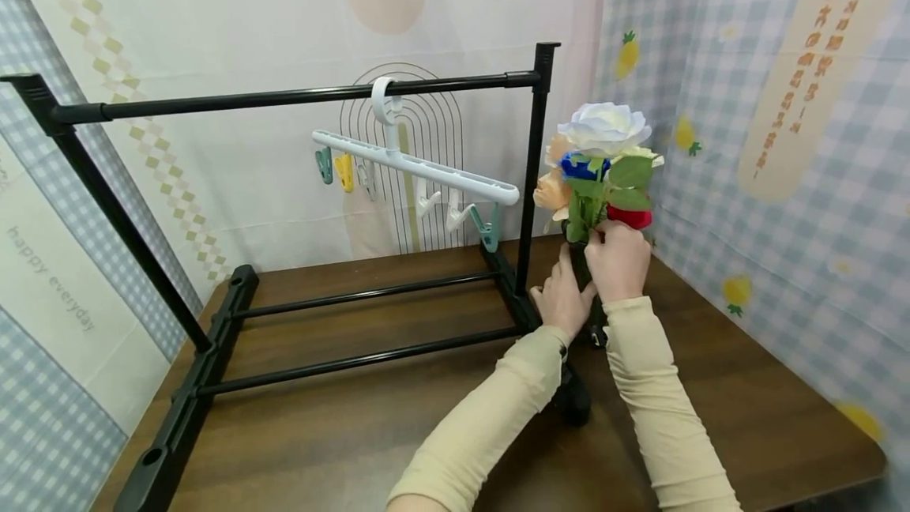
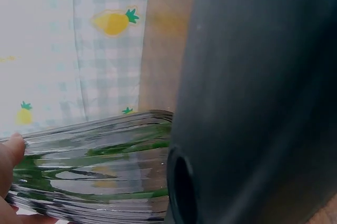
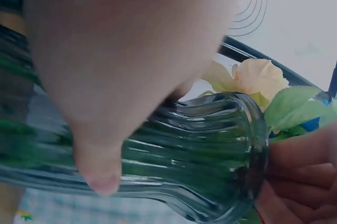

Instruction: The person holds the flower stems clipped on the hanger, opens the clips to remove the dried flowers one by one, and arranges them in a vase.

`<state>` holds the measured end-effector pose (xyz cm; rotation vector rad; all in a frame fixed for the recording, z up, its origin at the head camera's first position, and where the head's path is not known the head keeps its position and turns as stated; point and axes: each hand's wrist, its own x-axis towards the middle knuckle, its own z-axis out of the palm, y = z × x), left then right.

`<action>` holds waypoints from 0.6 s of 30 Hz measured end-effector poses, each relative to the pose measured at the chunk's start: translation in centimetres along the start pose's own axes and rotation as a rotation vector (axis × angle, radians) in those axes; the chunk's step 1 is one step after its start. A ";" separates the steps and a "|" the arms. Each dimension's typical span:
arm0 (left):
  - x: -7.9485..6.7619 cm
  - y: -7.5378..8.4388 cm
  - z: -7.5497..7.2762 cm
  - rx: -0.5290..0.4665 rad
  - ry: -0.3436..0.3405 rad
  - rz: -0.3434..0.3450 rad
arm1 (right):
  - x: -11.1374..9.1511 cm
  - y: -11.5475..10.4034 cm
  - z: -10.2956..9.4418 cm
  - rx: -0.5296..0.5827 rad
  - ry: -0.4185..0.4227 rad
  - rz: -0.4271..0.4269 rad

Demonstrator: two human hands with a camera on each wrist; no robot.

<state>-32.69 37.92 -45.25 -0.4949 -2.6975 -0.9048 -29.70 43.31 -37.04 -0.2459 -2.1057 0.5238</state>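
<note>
A ribbed clear glass vase (image 2: 105, 171) stands beside the rack's right foot, green stems visible inside. Around its upper part my left hand (image 1: 563, 296) holds the glass, the thumb lying across it in the right wrist view. At the vase mouth, my right hand (image 1: 620, 261) has its fingers curled at the stems, just under the leaves. Above it spread a white rose (image 1: 606, 129), a blue rose (image 1: 579, 167), peach roses (image 3: 261, 79) and a red rose (image 1: 629, 216). Which stem the right fingertips pinch is hidden.
A black garment rack (image 1: 284, 99) fills the left and middle of the brown table (image 1: 426, 425). From its bar hangs a pale clip hanger (image 1: 426, 171) with several coloured clips. The rack's right foot (image 2: 253, 98) is close by the vase. Checked cloth (image 1: 782, 259) hangs on the right.
</note>
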 end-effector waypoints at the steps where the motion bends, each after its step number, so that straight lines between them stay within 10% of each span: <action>1: 0.1 -0.1 -0.1 -0.001 0.002 -0.002 | 0.1 0.0 0.0 -0.013 -0.020 -0.009; 11: 1.5 0.4 -1.4 0.002 -0.193 -0.099 | -0.7 -1.2 -1.7 -0.004 -0.150 -0.023; 18: 0.7 -0.2 -3.9 0.047 -0.356 -0.039 | -3.3 -1.9 -5.3 -0.058 -0.308 0.029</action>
